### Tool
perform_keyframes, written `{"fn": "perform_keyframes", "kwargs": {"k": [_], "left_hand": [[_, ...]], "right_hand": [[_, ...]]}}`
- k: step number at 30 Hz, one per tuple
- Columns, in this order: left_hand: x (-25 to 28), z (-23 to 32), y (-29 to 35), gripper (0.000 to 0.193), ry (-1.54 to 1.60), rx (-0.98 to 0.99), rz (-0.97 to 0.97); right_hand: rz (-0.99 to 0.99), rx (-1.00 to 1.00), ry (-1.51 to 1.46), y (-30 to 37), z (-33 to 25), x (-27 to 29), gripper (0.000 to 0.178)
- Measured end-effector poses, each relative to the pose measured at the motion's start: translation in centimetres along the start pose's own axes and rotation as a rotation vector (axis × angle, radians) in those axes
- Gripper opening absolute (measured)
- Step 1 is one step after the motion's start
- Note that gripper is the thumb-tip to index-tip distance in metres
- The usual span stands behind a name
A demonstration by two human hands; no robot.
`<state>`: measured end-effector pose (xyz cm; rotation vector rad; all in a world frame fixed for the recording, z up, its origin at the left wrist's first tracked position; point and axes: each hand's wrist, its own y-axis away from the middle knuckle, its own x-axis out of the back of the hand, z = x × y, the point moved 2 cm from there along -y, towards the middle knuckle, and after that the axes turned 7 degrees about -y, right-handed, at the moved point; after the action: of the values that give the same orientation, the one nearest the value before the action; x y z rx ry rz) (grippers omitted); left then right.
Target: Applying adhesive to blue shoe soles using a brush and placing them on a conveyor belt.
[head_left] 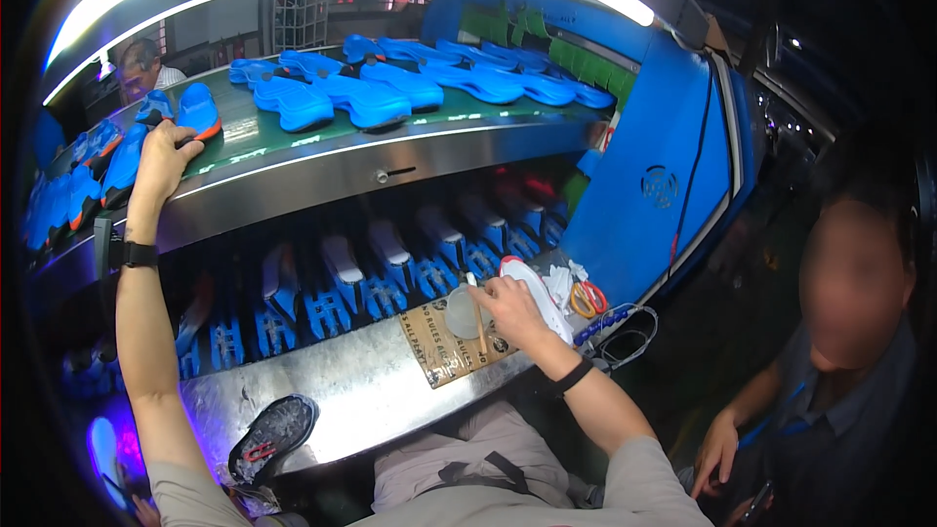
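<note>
My left hand [168, 158] reaches up to the conveyor's left part, its fingers closed at the lower end of a blue shoe sole [200, 107] with an orange edge. Over the metal ledge, my right hand [509, 306] pinches a thin brush [481, 330] with a wooden handle. The brush stands against a translucent cup [459, 316], which sits on a piece of brown printed cardboard [439, 356]. What the cup holds is hard to make out. Just behind my right hand lies a white shoe sole [537, 293] with a red tip.
Several blue soles [366, 98] line the green conveyor belt [254, 141]. A lower rack [332, 307] carries more blue pieces. On the metal ledge [361, 410] lies a dark sole-shaped piece [273, 437]; tape rolls [588, 300] stand right. A person [830, 381] is close at right, another [146, 68] behind the conveyor.
</note>
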<state>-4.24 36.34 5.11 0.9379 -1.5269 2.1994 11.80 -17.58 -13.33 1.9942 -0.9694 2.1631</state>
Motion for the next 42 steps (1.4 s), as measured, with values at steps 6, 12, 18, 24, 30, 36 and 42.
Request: {"fn": "perform_keyframes", "kwargs": {"k": [6,12,18,24,30,36,42], "left_hand": [[0.7,0.4,0.4,0.028,0.036,-0.035,0.018],[1.4,0.5,0.8,0.03,0.022,-0.034,0.05],[1.6,0.1,1.0,0.035,-0.003,-0.005,0.009],[1.5,-0.3,1.3,0.035,-0.019,-0.014,0.026],[1.2,-0.9,1.2,0.027,-0.04,-0.081,-0.019],[1.2,-0.3,0.8,0.023,0.056,-0.082,0.018],[0.9,-0.5,0.7,0.028,0.034,-0.112,0.055]], "right_hand": [[0.588,0.274,0.145,-7.7,-1.8,17.7,0.042],[0.92,0.445,0.079,-17.4,-4.0,36.2,0.029],[0.483,0.247,-0.171,-27.1,-4.4,42.8,0.049],[0.091,-0.022,-0.245,-31.8,-4.1,43.8,0.062],[0.028,0.067,-0.235,-33.5,-0.3,44.6,0.062],[0.024,-0.109,-0.193,-34.1,2.3,45.1,0.083],[-0.062,-0.277,-0.169,-29.8,-1.9,47.1,0.057]]}}
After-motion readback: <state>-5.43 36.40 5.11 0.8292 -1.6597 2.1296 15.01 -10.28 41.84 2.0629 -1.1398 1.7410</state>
